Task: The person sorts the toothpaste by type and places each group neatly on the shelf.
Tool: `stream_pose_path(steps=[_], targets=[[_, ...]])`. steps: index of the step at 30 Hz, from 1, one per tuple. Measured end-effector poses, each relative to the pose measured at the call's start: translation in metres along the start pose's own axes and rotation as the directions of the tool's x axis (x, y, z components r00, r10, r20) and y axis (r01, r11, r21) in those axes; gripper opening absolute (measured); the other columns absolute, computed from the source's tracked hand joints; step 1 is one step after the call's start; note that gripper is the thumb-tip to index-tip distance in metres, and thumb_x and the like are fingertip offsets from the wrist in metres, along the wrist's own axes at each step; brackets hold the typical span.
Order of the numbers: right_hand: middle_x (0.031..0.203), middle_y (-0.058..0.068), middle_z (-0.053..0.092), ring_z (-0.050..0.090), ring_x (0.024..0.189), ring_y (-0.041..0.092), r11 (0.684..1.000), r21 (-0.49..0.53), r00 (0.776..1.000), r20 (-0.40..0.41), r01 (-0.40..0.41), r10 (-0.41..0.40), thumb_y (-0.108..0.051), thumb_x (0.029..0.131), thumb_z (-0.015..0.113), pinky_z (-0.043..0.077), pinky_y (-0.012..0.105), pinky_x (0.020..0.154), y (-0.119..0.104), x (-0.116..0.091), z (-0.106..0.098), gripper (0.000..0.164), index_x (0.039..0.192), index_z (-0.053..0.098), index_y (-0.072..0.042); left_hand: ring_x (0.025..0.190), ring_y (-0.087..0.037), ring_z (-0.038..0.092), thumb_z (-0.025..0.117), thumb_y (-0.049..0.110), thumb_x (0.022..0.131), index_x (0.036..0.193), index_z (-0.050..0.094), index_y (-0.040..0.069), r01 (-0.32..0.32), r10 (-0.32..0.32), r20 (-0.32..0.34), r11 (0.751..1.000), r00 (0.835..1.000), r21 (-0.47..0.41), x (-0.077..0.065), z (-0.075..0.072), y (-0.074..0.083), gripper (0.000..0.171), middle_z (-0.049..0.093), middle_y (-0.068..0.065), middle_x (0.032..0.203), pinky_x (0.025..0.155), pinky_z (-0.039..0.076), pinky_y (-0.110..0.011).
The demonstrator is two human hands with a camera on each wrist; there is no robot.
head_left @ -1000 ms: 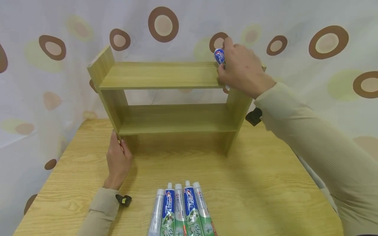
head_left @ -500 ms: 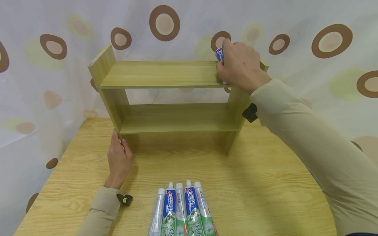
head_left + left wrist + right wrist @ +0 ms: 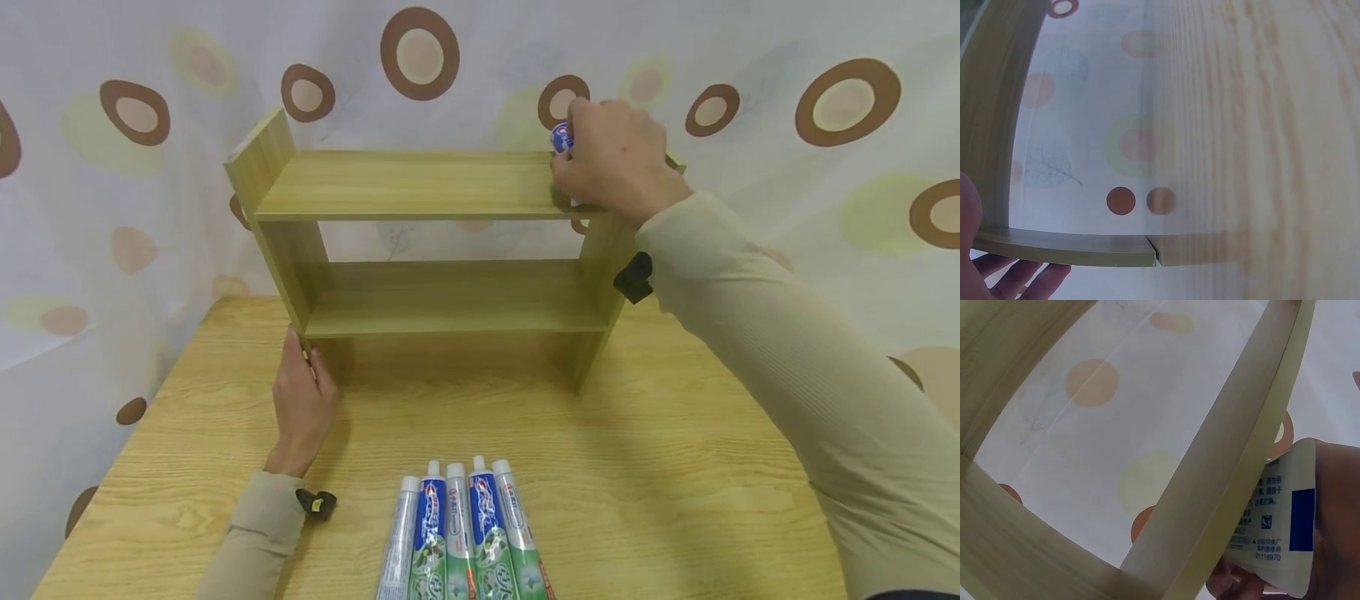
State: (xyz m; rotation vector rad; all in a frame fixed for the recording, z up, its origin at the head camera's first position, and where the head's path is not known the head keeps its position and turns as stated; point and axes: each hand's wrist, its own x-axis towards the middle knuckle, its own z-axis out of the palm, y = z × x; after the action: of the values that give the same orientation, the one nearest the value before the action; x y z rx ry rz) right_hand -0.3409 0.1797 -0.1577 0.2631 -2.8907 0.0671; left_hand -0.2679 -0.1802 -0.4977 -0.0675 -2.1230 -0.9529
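Observation:
A small wooden shelf unit (image 3: 420,185) with two boards stands on the table. My left hand (image 3: 303,408) grips the lower part of its left side panel, thumb inside; in the left wrist view its fingers (image 3: 1047,281) show beneath a wooden edge. My right hand (image 3: 618,158) holds a toothpaste tube (image 3: 561,137) at the right end of the top board. The hand hides most of that tube in the head view. In the right wrist view the printed flat end of the toothpaste tube (image 3: 1279,519) shows beside the board's edge; whether it touches the board I cannot tell.
Several toothpaste tubes (image 3: 429,517), some blue and green, others silver and green, lie side by side on the wooden table (image 3: 660,467) at the front, caps toward the shelf. A patterned cloth (image 3: 480,50) hangs behind.
My right hand has come down slightly with the toothpaste tube, closer to the top board, and less of the tube shows. The left hand stays on the side panel.

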Motion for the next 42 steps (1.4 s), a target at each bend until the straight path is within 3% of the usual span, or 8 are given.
stream_pose_path(steps=[12,22,29,34,42], targets=[[0.123,0.027,0.066,0.064,0.105,0.042,0.999,-0.002,0.997,0.063,-0.039,0.039,-0.037,0.103,0.05,0.058,0.06,0.083,0.007,0.0,0.001,0.055,0.143,0.056,0.001,0.128,-0.058,0.066,0.049,-0.001,0.11,0.158,0.041,-0.007,-0.018,0.018,-0.002,1.0,1.0,0.005,0.0,0.0,0.002,0.049,0.063,-0.038,0.141,0.1,0.054,-0.073],[0.12,0.026,0.065,0.063,0.103,0.042,0.999,-0.012,0.997,0.066,-0.036,0.036,-0.038,0.101,0.053,0.059,0.06,0.085,0.002,0.001,0.003,0.054,0.137,0.055,0.002,0.127,-0.058,0.066,0.048,0.0,0.111,0.157,0.042,-0.008,-0.025,0.025,-0.009,1.0,1.0,-0.003,0.001,0.002,0.0,0.047,0.063,-0.039,0.138,0.1,0.054,-0.074],[0.128,0.033,0.065,0.066,0.112,0.051,0.999,-0.018,0.997,0.069,-0.043,0.044,-0.035,0.108,0.041,0.059,0.066,0.091,0.002,-0.005,0.004,0.054,0.142,0.055,0.005,0.122,-0.061,0.066,0.049,-0.003,0.108,0.155,0.043,-0.01,-0.021,0.021,-0.012,1.0,1.0,-0.012,-0.002,0.004,0.0,0.047,0.064,-0.04,0.134,0.096,0.054,-0.074],[0.128,0.035,0.067,0.067,0.112,0.055,0.998,-0.048,0.999,0.008,-0.046,0.047,-0.034,0.111,0.034,0.058,0.07,0.088,0.001,-0.01,0.001,0.053,0.136,0.057,0.006,0.123,-0.061,0.066,0.047,0.0,0.111,0.155,0.042,-0.01,-0.031,0.031,-0.013,0.999,0.999,-0.018,-0.001,0.003,0.0,0.046,0.064,-0.041,0.136,0.097,0.054,-0.075],[0.128,0.034,0.067,0.068,0.111,0.052,0.999,-0.039,0.999,-0.029,-0.019,0.017,-0.034,0.112,0.036,0.058,0.068,0.088,0.001,-0.019,-0.006,0.052,0.14,0.053,0.007,0.123,-0.058,0.067,0.048,0.001,0.11,0.155,0.044,-0.008,-0.031,0.031,-0.027,0.999,0.999,-0.02,-0.001,0.002,0.002,0.046,0.065,-0.038,0.135,0.097,0.054,-0.073]])
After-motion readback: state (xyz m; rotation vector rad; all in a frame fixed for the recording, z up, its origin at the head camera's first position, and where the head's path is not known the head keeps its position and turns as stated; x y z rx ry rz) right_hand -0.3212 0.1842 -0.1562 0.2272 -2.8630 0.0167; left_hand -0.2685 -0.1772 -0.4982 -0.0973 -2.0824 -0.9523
